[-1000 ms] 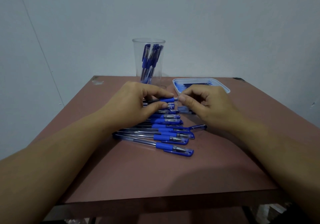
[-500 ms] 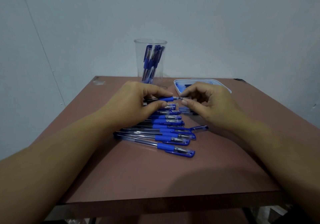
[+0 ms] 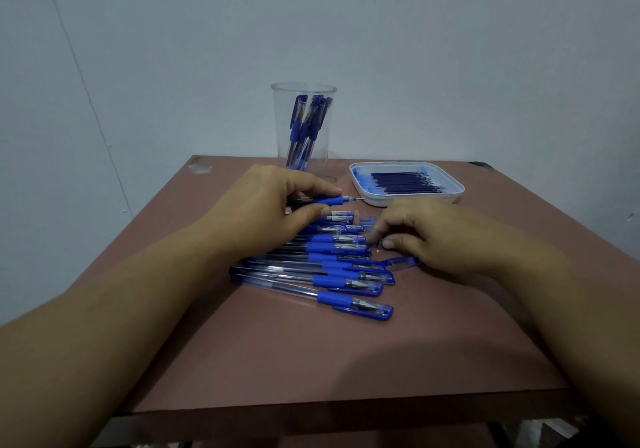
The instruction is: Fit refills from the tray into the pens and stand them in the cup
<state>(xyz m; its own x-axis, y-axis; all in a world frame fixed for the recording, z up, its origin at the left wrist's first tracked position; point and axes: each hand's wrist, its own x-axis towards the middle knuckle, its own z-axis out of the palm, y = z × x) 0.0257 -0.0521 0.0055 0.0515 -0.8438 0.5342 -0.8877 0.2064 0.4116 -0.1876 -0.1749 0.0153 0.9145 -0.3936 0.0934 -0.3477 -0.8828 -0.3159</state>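
Note:
My left hand [image 3: 273, 205] grips a clear pen with a blue grip [image 3: 330, 200], held level above the table with its metal tip pointing right. My right hand [image 3: 436, 236] is low over the table, apart from that pen. Its fingers curl down at the cap ends of a row of several capped blue pens [image 3: 346, 281]. Thumb and forefinger meet over something small; what it is stays unclear. A loose blue cap [image 3: 403, 262] lies just below that hand. Dark refills [image 3: 405, 182] lie in the white tray [image 3: 408, 201]. The clear cup [image 3: 278, 125] holds several pens.
The brown table [image 3: 311, 361] ends at a front edge close to me and stands against a pale wall. Cup and tray stand side by side at the back, the cup to the left. A chipped spot [image 3: 199, 167] marks the far left corner.
My right hand left the tip of the held pen and dropped down and right to the table by the loose cap. The left hand kept its pen almost still.

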